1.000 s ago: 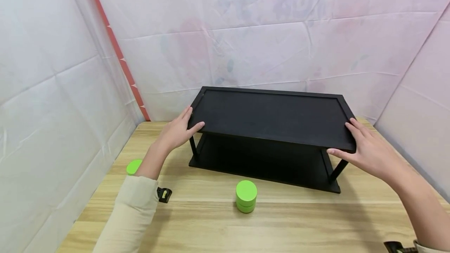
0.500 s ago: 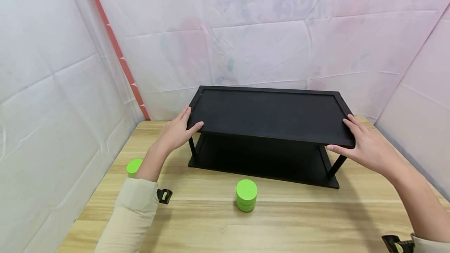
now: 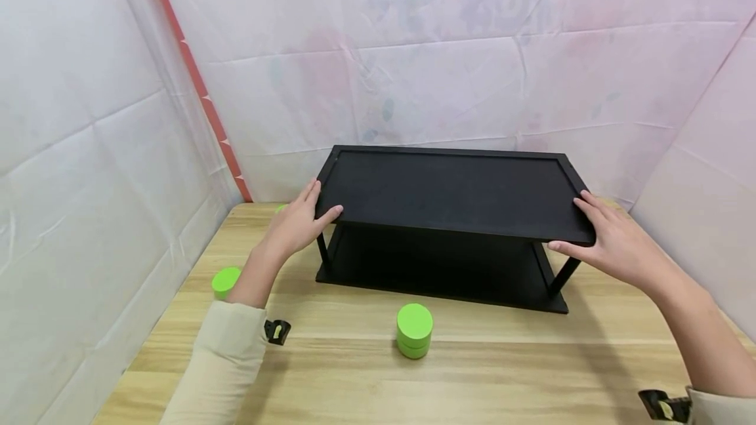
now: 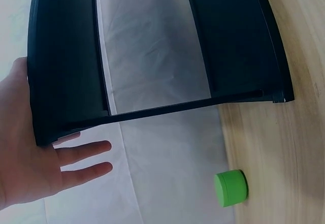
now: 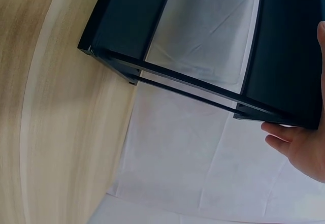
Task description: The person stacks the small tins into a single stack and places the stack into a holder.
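A black two-tier shelf [image 3: 449, 192] stands on the wooden table, its two boards joined by thin posts. At its near left corner, my left hand [image 3: 294, 223] rests with the thumb over the front edge and the fingers along the side. In the left wrist view, straight fingers [image 4: 86, 174] extend past the upper board's end. My right hand [image 3: 626, 249] is at the near right corner, fingertips on the top board's side rim and thumb along its front edge. Two of its fingers [image 5: 278, 131] show beyond the board's end in the right wrist view.
A green cylinder [image 3: 414, 330] stands in front of the shelf. Another green cylinder [image 3: 225, 281] is beside my left forearm, and a green bit [image 3: 280, 208] shows behind my left hand. White sheeting [image 3: 425, 84] walls the table's back and sides.
The shelf's right end has shifted slightly back and to the left together with my right hand. My left hand stays at the left corner. The green bit behind it has come into view.
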Demonstrator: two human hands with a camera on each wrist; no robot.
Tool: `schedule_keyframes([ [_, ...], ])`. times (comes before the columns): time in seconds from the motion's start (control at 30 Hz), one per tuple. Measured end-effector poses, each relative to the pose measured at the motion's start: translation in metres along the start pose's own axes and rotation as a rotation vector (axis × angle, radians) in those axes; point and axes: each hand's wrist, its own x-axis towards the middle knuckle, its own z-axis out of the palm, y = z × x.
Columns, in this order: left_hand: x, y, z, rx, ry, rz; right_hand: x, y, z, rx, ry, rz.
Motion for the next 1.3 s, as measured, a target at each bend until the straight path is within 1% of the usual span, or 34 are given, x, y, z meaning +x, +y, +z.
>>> schedule_keyframes([
  [0.27, -0.001, 0.004, 0.002, -0.014, 0.014, -0.007, -0.003, 0.003, -0.004, 0.015, -0.017, 0.021],
  [0.43, -0.001, 0.008, 0.004, -0.008, 0.02, -0.003, -0.013, -0.002, -0.005, -0.049, 0.02, 0.054],
  [0.53, -0.001, 0.009, 0.003, 0.002, 0.004, 0.003, -0.02, -0.006, -0.004, -0.098, 0.053, 0.066],
  [0.63, -0.002, 0.008, 0.001, 0.011, -0.021, 0.009, -0.024, -0.009, -0.002, -0.123, 0.072, 0.066],
  [0.77, -0.003, 0.005, -0.002, 0.028, -0.05, 0.014, -0.022, -0.01, 0.001, -0.12, 0.099, 0.046],
  [0.9, -0.005, 0.004, -0.003, 0.039, -0.062, 0.008, -0.018, -0.01, 0.003, -0.101, 0.115, 0.037],
  [1.07, -0.006, 0.004, -0.002, 0.03, -0.049, -0.001, -0.013, -0.008, 0.004, -0.082, 0.123, 0.032],
  [1.3, -0.009, 0.004, -0.001, 0.028, -0.026, -0.005, -0.009, -0.007, 0.005, -0.045, 0.11, 0.037],
])
